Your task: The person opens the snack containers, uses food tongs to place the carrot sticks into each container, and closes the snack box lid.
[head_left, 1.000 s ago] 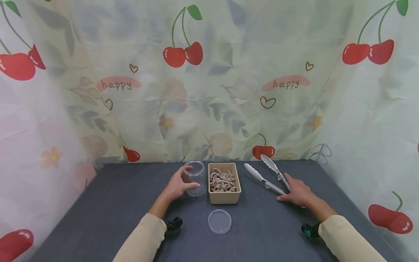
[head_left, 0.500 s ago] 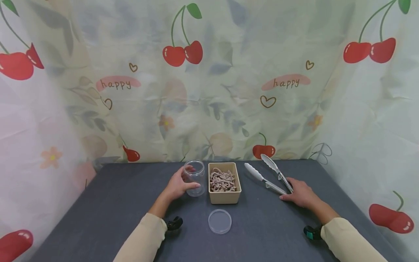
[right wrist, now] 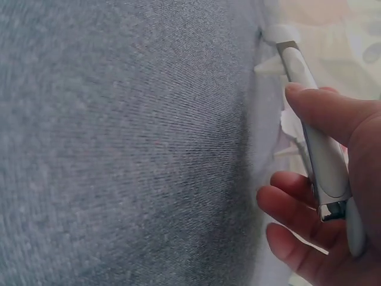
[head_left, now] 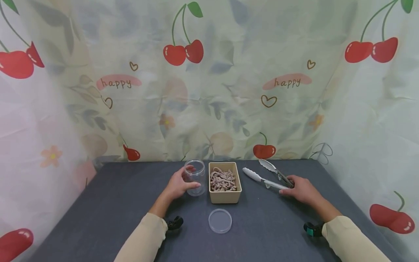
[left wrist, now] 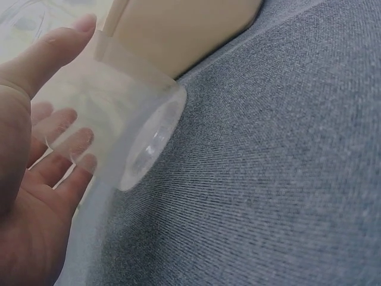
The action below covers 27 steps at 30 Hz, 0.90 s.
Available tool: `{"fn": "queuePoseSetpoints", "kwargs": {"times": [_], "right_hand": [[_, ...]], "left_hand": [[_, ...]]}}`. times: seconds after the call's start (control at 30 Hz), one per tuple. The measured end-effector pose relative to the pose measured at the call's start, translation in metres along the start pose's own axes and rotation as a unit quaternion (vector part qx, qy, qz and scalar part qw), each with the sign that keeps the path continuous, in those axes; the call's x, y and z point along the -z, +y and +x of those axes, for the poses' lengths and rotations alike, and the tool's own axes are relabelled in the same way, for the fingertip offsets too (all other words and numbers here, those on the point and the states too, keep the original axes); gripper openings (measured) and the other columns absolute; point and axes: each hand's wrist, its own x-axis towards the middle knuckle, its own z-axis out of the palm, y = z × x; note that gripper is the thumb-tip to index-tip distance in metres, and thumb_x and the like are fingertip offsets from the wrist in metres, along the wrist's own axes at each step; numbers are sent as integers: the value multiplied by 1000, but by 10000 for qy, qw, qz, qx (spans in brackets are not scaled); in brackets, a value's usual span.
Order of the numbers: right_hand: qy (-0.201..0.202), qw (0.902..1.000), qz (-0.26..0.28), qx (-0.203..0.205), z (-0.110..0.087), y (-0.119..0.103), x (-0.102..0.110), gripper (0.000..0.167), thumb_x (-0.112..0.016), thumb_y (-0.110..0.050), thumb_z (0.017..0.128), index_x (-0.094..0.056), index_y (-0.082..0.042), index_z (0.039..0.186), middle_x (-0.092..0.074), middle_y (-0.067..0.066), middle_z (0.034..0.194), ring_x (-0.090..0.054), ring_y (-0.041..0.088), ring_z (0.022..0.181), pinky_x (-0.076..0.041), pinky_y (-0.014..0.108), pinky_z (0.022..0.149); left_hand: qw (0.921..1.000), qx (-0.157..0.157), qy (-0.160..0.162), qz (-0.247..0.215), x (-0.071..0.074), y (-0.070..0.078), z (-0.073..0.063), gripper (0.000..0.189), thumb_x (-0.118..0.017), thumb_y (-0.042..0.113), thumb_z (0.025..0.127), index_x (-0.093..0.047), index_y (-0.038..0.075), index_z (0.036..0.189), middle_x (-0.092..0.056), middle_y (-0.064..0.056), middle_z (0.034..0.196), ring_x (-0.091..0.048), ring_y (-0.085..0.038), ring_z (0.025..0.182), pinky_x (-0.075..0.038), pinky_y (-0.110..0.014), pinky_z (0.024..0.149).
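My left hand point(head_left: 178, 185) holds a clear, uncapped jar point(head_left: 195, 183) that stands upright on the table. In the left wrist view, the thumb lies along one side of the jar point(left wrist: 128, 113) and the fingers wrap its far side. At the right, my right hand point(head_left: 302, 189) grips the handles of metal tongs point(head_left: 276, 185) with white scalloped heads, spread apart and pointing away to the left. The right wrist view has the thumb pressing the tongs' pale handle point(right wrist: 324, 158), fingers curled beneath. Between the hands is a beige box point(head_left: 225, 197) of greyish-brown, rope-like strips point(head_left: 223, 180).
A round translucent lid point(head_left: 220, 221) lies flat on the dark grey table point(head_left: 258, 233), in front of the box. The box stands just right of the jar. A cherry-patterned curtain point(head_left: 209, 91) hangs behind the table and along both sides.
My right hand has shifted slightly to the right with the tongs in its grip. The tongs' heads have come a little lower in the view. The left hand and jar have stayed put.
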Motion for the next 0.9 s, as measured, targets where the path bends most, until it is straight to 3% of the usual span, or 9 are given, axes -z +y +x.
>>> {"fn": "queuePoseSetpoints", "kwargs": {"times": [0.27, 0.63, 0.9], "right_hand": [[53, 9997, -118, -205, 1, -6, 7, 75, -77, -46, 80, -54, 9, 127, -64, 15, 98, -56, 24, 80, -47, 43, 67], [502, 9987, 32, -63, -3, -29, 31, 84, -72, -59, 79, -53, 5, 130, -64, 20, 105, -57, 24, 81, -45, 38, 64], [741, 9971, -64, 185, -8, -50, 51, 81, -72, -58, 79, -54, 2, 131, -65, 17, 105, -57, 23, 80, -43, 36, 63]], "left_hand": [[10000, -68, -14, -11, 0, 0, 1, 69, -87, 16, 73, -54, 4, 132, -62, -8, 126, -58, -25, 107, -44, -46, 92], [9999, -132, -1, -6, 1, -2, -2, 70, -87, 19, 73, -54, 5, 132, -62, -9, 125, -59, -26, 107, -46, -46, 89], [9999, -94, -2, 35, 2, 1, -2, 68, -88, 20, 72, -56, 8, 131, -62, -5, 124, -59, -23, 105, -46, -44, 88]]}}
